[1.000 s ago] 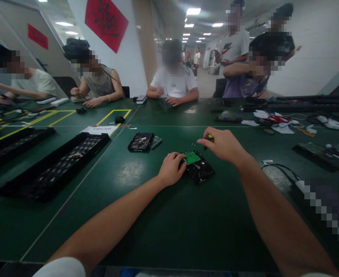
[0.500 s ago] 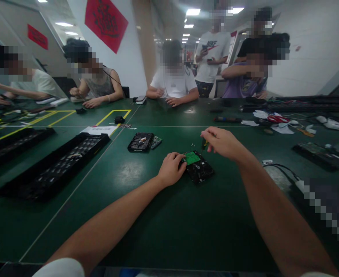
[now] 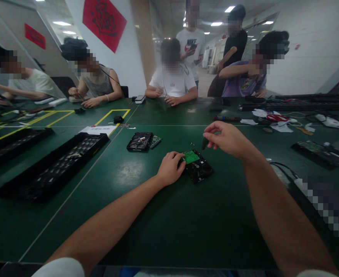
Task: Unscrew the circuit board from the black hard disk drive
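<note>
A black hard drive [image 3: 198, 171] with a green circuit board [image 3: 191, 156] on its upper face lies on the table in front of me. My left hand [image 3: 171, 167] grips its left side, fingers bent over the edge by the board. Above the far right corner, my right hand [image 3: 220, 138] pinches a small screwdriver [image 3: 204, 144] with a dark handle. Its thin shaft points down at the drive's edge; whether the tip touches is too small to tell. Just beyond the drive lie a few tiny screws [image 3: 191, 144].
A second hard drive [image 3: 140, 141] and a loose circuit board [image 3: 155, 141] lie left of centre. Long black trays [image 3: 57, 165] stand at the left. Another screwdriver [image 3: 226, 119], papers and cables lie at the right. People sit and stand across the green table [image 3: 123, 223].
My right hand has risen slightly and turned, and the screwdriver now tilts with its shaft toward the drive's corner. My left hand and the drive stay put. The standing people have shifted left.
</note>
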Motion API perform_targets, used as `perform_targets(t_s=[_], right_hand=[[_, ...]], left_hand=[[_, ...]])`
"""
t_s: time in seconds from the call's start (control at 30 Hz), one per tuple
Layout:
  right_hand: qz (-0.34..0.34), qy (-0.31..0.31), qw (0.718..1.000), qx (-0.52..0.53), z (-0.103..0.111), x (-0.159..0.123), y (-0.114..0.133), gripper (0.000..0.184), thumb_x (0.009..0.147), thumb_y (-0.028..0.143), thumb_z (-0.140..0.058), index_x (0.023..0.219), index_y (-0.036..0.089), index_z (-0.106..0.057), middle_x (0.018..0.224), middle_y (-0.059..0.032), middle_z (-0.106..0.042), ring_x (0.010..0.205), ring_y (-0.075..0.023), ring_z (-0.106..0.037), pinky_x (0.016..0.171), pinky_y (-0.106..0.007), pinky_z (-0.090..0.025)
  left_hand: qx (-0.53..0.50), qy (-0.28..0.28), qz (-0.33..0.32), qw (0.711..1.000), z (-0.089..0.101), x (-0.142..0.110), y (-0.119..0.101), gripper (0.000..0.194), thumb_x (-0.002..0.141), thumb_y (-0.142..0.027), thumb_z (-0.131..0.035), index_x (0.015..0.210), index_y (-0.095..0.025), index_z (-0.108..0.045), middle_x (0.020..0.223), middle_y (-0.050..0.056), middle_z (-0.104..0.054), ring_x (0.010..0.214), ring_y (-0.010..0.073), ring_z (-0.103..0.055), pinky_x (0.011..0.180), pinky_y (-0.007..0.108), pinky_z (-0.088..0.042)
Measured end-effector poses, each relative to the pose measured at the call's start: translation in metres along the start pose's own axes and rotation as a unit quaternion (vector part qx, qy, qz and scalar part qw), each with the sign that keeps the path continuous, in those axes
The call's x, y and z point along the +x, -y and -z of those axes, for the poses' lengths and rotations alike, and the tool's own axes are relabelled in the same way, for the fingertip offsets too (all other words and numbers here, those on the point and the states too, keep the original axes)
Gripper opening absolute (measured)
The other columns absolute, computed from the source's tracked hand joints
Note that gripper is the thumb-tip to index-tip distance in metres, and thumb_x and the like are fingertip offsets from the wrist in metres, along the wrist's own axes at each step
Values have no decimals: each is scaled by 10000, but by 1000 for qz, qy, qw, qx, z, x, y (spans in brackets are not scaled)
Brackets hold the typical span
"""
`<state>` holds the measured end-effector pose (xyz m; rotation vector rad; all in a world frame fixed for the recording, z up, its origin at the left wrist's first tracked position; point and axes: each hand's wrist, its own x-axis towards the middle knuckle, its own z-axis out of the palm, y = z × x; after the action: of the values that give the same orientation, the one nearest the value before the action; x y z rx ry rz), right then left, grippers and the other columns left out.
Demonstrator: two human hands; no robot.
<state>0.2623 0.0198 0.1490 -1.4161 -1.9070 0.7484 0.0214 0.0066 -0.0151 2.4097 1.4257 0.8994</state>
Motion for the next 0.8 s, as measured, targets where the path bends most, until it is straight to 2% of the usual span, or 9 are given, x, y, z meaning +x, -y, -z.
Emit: perform_targets(t_s=[0.1,0.27,0.43,0.53,0.67,0.73,0.8], right_hand=[[-1,5,1000,-9,2,1,-2,112,947,279,-687,995,178,-680,795,-71,-755,630,-176,-695,580,-278,-558],[39,6,998,-43,5,3,-7,137,968,255,-618,1018,196,-732,848,-59,-759,705,-181,-699,608,-273,-541],[-6,25,1000,-10,1,0,0,154,965,206,-599,1085,173,-688,784,-60,-749,629,-177,-689,579,-282,-537],[-14,15,1000,-7,-2,1,1,128,982,263,-607,1034,173,-680,756,-57,-739,644,-184,-696,621,-295,-553],[38,19,997,-57,0,1,-2,230,984,416,-636,940,201,-707,794,-35,-733,662,-170,-671,609,-274,-509],[50,19,996,-72,1,0,-2,221,957,422,-672,960,206,-716,864,-37,-750,642,-153,-658,585,-265,-484],[31,11,998,-59,2,-1,-2,217,923,403,-716,999,200,-705,918,-52,-765,600,-143,-651,551,-267,-475]], left_hand=[[-3,0,2,1000,0,0,0,332,1015,-346,-571,1313,-223,-653,1241,123,-651,1193,297,-595,1068,505,-499],[-3,1,0,1000,-1,0,1,338,1015,-342,-568,1320,-222,-650,1238,122,-653,1196,298,-596,1075,506,-495],[-1,3,2,1000,-1,0,2,340,1013,-347,-573,1319,-224,-652,1234,120,-653,1194,296,-597,1071,498,-499],[-1,5,2,1000,-2,0,2,345,1008,-342,-579,1324,-220,-650,1236,120,-654,1191,296,-595,1071,497,-498],[2,4,2,1000,-2,0,2,347,1006,-336,-581,1325,-218,-649,1241,121,-650,1194,296,-593,1074,501,-496],[1,4,2,1000,-1,0,1,343,1009,-339,-576,1323,-223,-649,1240,120,-652,1199,298,-592,1076,503,-495],[-2,6,3,1000,0,0,0,341,1015,-345,-568,1322,-222,-649,1241,121,-653,1202,299,-593,1075,501,-496]])
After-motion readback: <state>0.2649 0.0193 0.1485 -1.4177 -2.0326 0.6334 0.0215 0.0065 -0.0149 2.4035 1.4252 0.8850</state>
